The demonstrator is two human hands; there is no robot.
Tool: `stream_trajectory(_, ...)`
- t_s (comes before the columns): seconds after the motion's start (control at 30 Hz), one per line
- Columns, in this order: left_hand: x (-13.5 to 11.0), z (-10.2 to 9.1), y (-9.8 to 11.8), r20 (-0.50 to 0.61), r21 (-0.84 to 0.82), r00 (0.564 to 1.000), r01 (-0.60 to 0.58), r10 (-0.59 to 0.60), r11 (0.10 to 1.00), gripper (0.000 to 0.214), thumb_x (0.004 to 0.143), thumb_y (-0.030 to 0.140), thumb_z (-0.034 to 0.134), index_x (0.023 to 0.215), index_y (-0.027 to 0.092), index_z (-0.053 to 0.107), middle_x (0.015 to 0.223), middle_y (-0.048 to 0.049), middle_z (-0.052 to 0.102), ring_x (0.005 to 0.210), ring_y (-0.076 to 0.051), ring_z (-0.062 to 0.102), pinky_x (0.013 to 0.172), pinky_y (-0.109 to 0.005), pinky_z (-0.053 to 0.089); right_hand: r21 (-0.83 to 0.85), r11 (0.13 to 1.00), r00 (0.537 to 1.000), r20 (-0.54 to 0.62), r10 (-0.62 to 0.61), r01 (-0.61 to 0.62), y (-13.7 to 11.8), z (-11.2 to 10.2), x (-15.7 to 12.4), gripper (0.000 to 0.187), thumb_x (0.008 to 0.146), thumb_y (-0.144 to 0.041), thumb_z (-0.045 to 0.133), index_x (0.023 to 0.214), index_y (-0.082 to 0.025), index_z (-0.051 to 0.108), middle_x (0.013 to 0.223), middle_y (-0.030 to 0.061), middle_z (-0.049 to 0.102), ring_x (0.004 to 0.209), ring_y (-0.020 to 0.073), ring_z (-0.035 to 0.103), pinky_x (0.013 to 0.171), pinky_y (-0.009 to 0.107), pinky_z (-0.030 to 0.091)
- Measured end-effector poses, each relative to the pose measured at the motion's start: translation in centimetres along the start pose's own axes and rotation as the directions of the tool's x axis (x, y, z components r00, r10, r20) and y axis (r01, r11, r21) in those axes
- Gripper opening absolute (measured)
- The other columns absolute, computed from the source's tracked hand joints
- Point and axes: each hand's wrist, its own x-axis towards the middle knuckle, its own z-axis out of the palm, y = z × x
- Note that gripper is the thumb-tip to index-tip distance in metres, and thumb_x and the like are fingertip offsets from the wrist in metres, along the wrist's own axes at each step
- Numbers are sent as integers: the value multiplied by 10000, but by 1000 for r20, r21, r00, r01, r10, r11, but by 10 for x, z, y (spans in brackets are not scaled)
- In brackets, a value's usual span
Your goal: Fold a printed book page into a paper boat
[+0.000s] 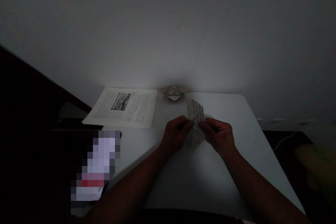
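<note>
In the head view, both hands hold one folded paper (196, 110), up over the middle of the surface (220, 182): the left hand (175, 133) pinches its left side between thumb and fingers, and the right hand (219, 133) pinches its right side just across from it. Rows of dark print run over the folded paper, too small and dim to read. A printed sheet (143, 112) lies at the far left of the surface, with small blocks of characters, a darker heading and a grey picture (121, 102); none of the wording can be made out. Its near left corner juts past the surface's left edge. Below it, a bright object (101, 161) by that edge is pixelated, with a red band and no legible writing. Against the wall (168, 28), at the far edge, sits a folded paper shape (174, 93) with a pointed front, just right of the printed sheet. The surface's far right corner is rounded, and its right edge slants outward toward the viewer; the widest room to move lies between the right hand and that edge, with more between the forearms
</note>
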Motion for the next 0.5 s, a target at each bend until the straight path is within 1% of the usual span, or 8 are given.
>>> stream_trajectory(0.13, 1, -1, -2, -85, 47, 996, -13, 17, 999, 295, 856, 371, 523, 656, 154, 513, 605, 41, 453, 573, -80, 417, 552, -204, 346, -74, 995, 994, -85, -76, 70, 2, 5, -1, 152, 756, -348, 670, 767, -200, 700, 702, 6, 664, 636, 149, 592, 593, 287, 477)
stream_trajectory(0.23, 2, 2, -3, -97, 69, 995, -24, 31, 997, 287, 878, 376, 492, 710, 153, 556, 658, 21, 523, 619, -91, 477, 591, -210, 387, -173, 978, 972, -183, -149, 117, 0, 7, -3, 121, 757, -327, 673, 789, -214, 700, 714, 0, 677, 607, 145, 596, 567, 285, 483)
stream_trajectory(0.3, 2, 4, -3, -87, 108, 996, -18, 27, 994, 273, 886, 378, 480, 781, 152, 593, 701, 6, 571, 645, -98, 515, 615, -217, 414, -252, 953, 951, -212, -226, 170, -4, 7, -3, 88, 774, -292, 661, 813, -221, 696, 728, -2, 676, 620, 144, 604, 579, 287, 489)
stream_trajectory(0.37, 2, 5, -4, -118, 174, 992, -14, 35, 985, 247, 874, 376, 504, 895, 154, 609, 728, -3, 602, 634, -100, 533, 611, -221, 432, -327, 908, 921, -197, -336, 262, -6, 3, -1, 81, 781, -249, 656, 848, -221, 692, 779, 11, 679, 691, 156, 622, 634, 302, 499)
stream_trajectory(0.4, 2, 5, -3, -144, 215, 987, -33, 65, 976, 243, 861, 368, 529, 949, 154, 602, 730, -4, 609, 617, -98, 532, 602, -221, 438, -368, 875, 899, -183, -399, 313, -7, 1, 1, 91, 778, -231, 659, 862, -220, 691, 802, 20, 679, 725, 163, 625, 663, 314, 500)
stream_trajectory(0.43, 1, 3, -3, -169, 262, 978, -75, 123, 962, 244, 845, 353, 558, 980, 153, 593, 724, -3, 608, 601, -96, 526, 595, -222, 441, -412, 836, 872, -167, -459, 362, -7, -1, 3, 105, 771, -218, 666, 873, -219, 690, 818, 28, 679, 746, 170, 624, 683, 326, 497)
stream_trajectory(0.47, 1, 0, -2, -190, 315, 960, -140, 207, 939, 241, 827, 332, 587, 985, 150, 587, 713, -1, 601, 593, -96, 519, 594, -225, 445, -457, 793, 845, -147, -515, 403, -6, -4, 5, 123, 762, -207, 676, 883, -221, 690, 825, 33, 678, 755, 174, 620, 699, 338, 492)
stream_trajectory(0.5, 1, -3, 0, -198, 373, 931, -217, 306, 902, 226, 815, 305, 604, 976, 148, 585, 710, -3, 593, 601, -100, 517, 603, -231, 450, -498, 749, 818, -126, -562, 438, -5, -6, 7, 143, 754, -199, 685, 894, -224, 690, 826, 36, 678, 756, 176, 615, 708, 348, 485)
